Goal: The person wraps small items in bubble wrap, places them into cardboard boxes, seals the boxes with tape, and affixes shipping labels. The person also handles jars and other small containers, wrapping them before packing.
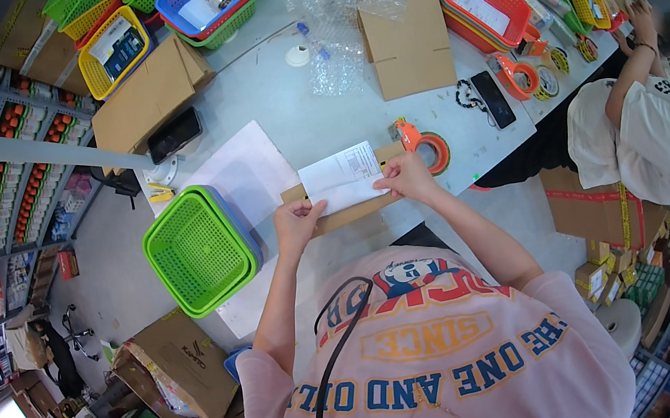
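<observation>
A white printed paper (pixel 342 174) with a folded lower edge lies over a flat brown cardboard piece (pixel 337 223) near the table's front edge. At the paper's lower left corner, my left hand (pixel 297 222) pinches it between thumb and fingers. My right hand (pixel 408 178) grips the opposite corner the same way. Just beyond the right hand sits an orange tape dispenser (pixel 434 150). Stacked green baskets (pixel 198 248) stand to the left of my left hand, beside a large white sheet (pixel 252 163).
Flattened cardboard (pixel 408 51) and bubble wrap (pixel 336 58) lie at the far side. A black phone (pixel 493 99) rests to the right, another phone (pixel 175 136) to the left. Red baskets (pixel 487 6) stand back right. A co-worker (pixel 647 117) is at the right.
</observation>
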A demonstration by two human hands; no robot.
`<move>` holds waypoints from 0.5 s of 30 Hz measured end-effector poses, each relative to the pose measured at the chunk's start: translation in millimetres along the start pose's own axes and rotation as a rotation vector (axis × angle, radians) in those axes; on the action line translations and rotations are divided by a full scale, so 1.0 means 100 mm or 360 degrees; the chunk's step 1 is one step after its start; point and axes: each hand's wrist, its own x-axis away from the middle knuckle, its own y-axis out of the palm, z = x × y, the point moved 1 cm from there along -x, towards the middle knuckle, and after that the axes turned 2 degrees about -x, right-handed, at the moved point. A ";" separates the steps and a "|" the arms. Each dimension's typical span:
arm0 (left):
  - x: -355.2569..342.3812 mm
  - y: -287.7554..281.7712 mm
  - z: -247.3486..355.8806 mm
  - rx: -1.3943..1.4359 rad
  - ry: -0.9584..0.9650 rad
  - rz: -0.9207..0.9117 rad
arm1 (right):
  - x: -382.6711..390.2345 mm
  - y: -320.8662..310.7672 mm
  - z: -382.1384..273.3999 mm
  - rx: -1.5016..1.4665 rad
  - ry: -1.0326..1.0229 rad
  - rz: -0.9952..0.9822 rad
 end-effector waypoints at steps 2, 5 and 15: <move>-0.01 -0.02 -0.08 -0.0076 0.0065 -0.0026 | 0.00 0.00 0.00 0.0036 -0.0023 -0.0002; -0.03 -0.05 -0.18 -0.0205 0.0107 -0.0058 | 0.02 0.02 0.01 0.0032 -0.0023 0.0025; 0.08 0.00 0.04 -0.0715 0.0262 0.0158 | 0.06 0.11 0.11 0.0390 -0.0378 0.0337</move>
